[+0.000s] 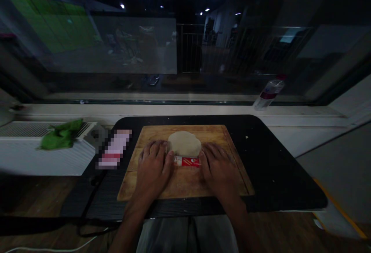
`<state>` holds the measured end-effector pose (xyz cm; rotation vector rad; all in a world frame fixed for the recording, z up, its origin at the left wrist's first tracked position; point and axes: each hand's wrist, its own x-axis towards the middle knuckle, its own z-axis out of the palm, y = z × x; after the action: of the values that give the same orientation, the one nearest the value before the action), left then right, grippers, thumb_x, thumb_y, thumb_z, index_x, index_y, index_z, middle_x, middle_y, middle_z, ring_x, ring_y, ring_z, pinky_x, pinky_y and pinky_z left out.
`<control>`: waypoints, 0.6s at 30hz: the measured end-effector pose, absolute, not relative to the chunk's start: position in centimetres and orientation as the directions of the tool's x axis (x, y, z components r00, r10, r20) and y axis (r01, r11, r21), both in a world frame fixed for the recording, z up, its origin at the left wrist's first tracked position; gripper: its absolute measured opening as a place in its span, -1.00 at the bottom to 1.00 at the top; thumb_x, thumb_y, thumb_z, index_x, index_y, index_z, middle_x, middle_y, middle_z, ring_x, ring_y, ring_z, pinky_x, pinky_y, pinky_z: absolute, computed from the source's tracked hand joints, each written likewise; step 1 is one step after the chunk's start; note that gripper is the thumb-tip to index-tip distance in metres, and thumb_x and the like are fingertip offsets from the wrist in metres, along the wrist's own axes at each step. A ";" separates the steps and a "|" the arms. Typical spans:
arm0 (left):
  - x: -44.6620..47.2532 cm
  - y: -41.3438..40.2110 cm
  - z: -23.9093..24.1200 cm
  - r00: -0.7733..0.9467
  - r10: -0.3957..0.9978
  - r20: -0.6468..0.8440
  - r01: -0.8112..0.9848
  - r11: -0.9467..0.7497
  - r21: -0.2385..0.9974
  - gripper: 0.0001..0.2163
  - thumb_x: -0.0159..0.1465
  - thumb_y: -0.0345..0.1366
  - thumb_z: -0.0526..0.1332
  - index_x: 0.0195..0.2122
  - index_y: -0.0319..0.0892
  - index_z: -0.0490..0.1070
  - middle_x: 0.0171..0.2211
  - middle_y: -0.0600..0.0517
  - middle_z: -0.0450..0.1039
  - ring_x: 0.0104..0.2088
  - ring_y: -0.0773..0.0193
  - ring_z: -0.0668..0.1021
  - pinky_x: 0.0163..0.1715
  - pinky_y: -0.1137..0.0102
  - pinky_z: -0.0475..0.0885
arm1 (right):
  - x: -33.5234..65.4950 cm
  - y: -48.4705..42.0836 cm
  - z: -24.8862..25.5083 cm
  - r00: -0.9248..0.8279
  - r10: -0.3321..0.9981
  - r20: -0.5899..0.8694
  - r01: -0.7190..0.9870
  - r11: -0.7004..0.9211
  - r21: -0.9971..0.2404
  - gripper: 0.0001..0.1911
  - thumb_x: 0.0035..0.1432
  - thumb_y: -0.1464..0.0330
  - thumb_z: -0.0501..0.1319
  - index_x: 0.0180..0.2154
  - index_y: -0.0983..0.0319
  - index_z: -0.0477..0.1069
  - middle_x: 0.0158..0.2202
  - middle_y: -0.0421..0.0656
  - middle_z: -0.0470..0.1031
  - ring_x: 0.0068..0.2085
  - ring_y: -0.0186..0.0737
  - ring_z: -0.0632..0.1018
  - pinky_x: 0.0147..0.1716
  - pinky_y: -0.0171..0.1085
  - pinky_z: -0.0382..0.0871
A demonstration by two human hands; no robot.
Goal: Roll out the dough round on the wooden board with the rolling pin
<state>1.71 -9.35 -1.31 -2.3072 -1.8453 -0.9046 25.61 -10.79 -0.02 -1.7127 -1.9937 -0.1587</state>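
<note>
A pale, smooth piece of dough (pixel 184 144) lies flattened just below the centre of the frame, roughly round, its outline slightly uneven. Along its lower edge, a cylinder (pixel 190 162) with a red-and-white printed wrap lies level across the frame, both ends hidden; whether it presses into the dough cannot be told. Both lie on a brown wooden board (pixel 185 187) in the lower middle, its right side scored by a groove.

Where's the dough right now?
Head view, centre: the dough is on the wooden board, between left hand and right hand, beyond the red label.
</note>
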 end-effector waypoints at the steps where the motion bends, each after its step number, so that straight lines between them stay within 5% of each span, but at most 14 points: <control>1: 1.8 -9.1 -1.2 0.116 0.878 0.465 0.906 -0.286 0.313 -0.61 0.61 -0.12 0.08 0.26 -0.14 0.56 0.30 -0.18 0.58 0.41 -0.20 0.45 0.44 -0.20 0.39 | 25.6 -10.4 0.0 -0.072 0.898 0.434 0.958 0.183 -0.220 -0.58 0.64 0.25 0.06 0.17 0.15 0.67 0.25 -0.05 0.69 0.32 0.09 0.59 0.31 0.07 0.42; 18: 1.3 -9.5 -0.9 0.151 0.873 0.464 0.851 -0.353 0.388 -0.66 0.61 -0.14 0.10 0.15 -0.09 0.64 0.21 -0.09 0.69 0.34 -0.09 0.57 0.43 -0.16 0.47 | 26.1 -12.5 -0.6 -0.109 0.852 0.512 0.917 0.286 -0.280 -0.55 0.65 0.23 0.05 0.21 0.17 0.66 0.27 -0.01 0.67 0.33 0.07 0.60 0.36 0.09 0.47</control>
<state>1.28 -9.50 -0.92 -2.4087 -1.8049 -1.0114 26.10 -12.49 -0.56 -1.5786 -1.9698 -0.1424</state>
